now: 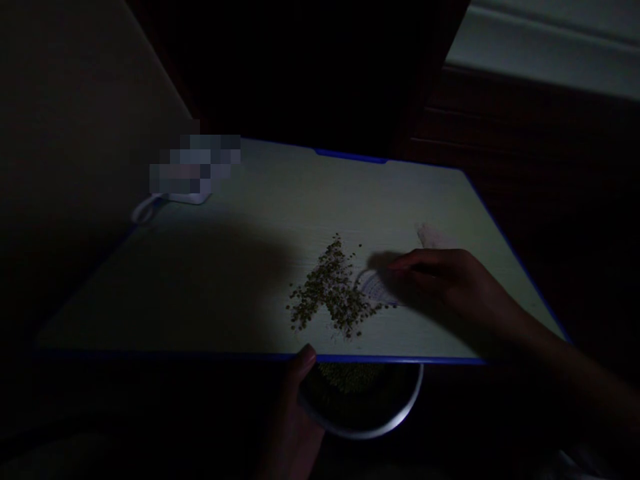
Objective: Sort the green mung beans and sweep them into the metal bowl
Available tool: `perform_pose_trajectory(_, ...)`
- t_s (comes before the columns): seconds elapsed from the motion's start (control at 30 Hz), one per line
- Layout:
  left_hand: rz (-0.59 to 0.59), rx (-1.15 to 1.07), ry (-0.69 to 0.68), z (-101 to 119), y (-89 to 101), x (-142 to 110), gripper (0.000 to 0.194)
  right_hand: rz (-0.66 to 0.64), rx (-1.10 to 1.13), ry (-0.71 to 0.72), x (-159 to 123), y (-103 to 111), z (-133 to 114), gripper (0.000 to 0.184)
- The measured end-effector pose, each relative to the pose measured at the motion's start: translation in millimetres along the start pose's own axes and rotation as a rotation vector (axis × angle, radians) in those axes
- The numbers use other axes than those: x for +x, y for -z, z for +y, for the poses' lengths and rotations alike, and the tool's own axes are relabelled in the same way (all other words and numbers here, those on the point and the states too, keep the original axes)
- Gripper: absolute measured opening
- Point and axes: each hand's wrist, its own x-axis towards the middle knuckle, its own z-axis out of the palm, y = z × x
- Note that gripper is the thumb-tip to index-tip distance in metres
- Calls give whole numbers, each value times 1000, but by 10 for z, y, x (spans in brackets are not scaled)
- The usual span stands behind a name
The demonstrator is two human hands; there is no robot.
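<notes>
A loose heap of small green mung beans is spread over the light tabletop near its front edge. My right hand pinches a see-through plastic protractor, its curved edge against the right side of the beans. Below the front edge, a round metal bowl holds more green beans; the table hides its far part. My left hand grips the bowl's left side, with the thumb up at the table edge. Dim light hides most of its fingers.
A blurred-out white object with a strap loop lies at the table's back left. A small pale pinkish patch shows beyond my right hand. Blue trim borders the table. Dark wooden panels stand behind at the right.
</notes>
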Motion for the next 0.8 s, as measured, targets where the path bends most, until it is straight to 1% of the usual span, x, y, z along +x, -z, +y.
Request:
perform_pose_trajectory(0.1,132,-7,-7,12,-40,-5,48,24,-51,21,-187,46,-36,18)
perform_pose_trajectory(0.17,179,-8,-22,19,-73,-11,47,34,-71,28,-299,104,-56,17)
perform_pose_trajectory(0.23,193,-16,-45,23,-99,-14,45,86,-98,-5,-403,174,-47,14)
perform_pose_trajectory(0.3,211,-30,-45,24,-118,-14,42,175,-127,-62,-511,248,7,13)
perform_pose_trajectory(0.4,231,-41,-6,20,-130,-15,41,323,-161,-128,-694,342,161,15)
perform_pose_trajectory(0.5,230,-46,1,4,-128,-12,41,408,-175,-166,-863,391,309,17)
perform_pose_trajectory(0.57,235,-51,17,-11,-130,-9,41,418,-177,-167,-923,390,357,16)
perform_pose_trajectory(0.63,252,-46,23,-22,-147,-7,41,408,-176,-155,-922,367,360,15)
perform_pose_trajectory(0.77,316,-11,10,-32,-208,-8,42,377,-173,-112,-814,312,312,17)
perform_pose_trajectory(0.8,312,-11,18,-35,-217,-8,42,372,-170,-99,-787,304,306,17)
